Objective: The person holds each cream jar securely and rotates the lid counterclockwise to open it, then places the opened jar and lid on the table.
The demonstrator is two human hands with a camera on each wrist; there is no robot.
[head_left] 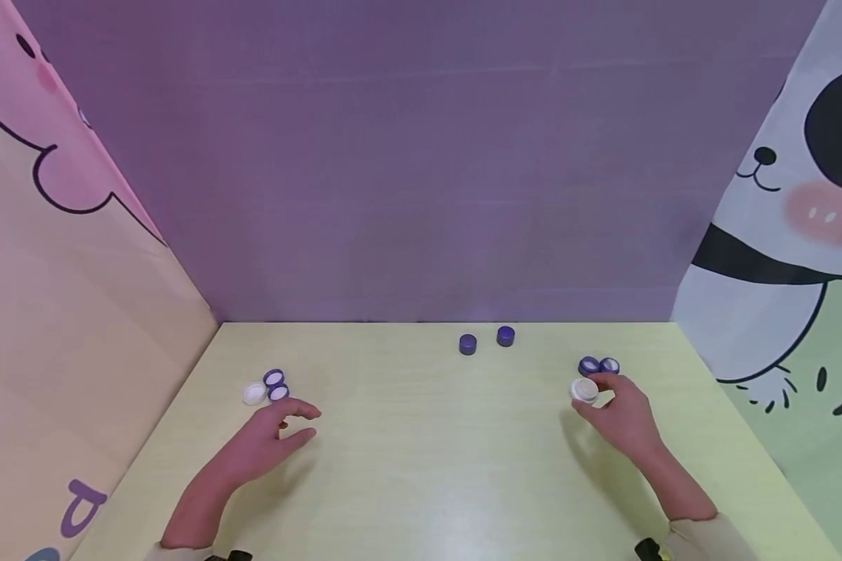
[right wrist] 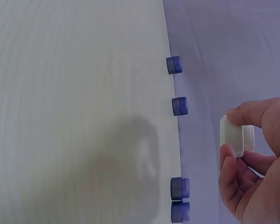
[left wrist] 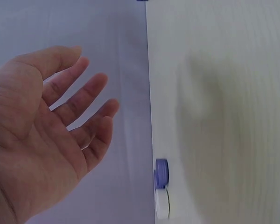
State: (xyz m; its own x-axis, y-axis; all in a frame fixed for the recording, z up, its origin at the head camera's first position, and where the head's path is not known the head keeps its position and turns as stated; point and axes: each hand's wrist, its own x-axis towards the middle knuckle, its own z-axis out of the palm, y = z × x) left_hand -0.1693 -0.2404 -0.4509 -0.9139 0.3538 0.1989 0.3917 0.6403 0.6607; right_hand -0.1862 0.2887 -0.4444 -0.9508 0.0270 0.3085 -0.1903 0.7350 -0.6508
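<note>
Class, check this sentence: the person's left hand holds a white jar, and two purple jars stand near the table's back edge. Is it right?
No: the right hand holds the white jar, as the head view shows. The two purple jars do stand near the table's back edge.

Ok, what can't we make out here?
Head: right cuff and black thing beside it, cut by bottom edge.
Left wrist: dark thing, too little shown, cut by top edge.
Right wrist: inside of white jar, seen side-on; part of its wall behind right hand.
</note>
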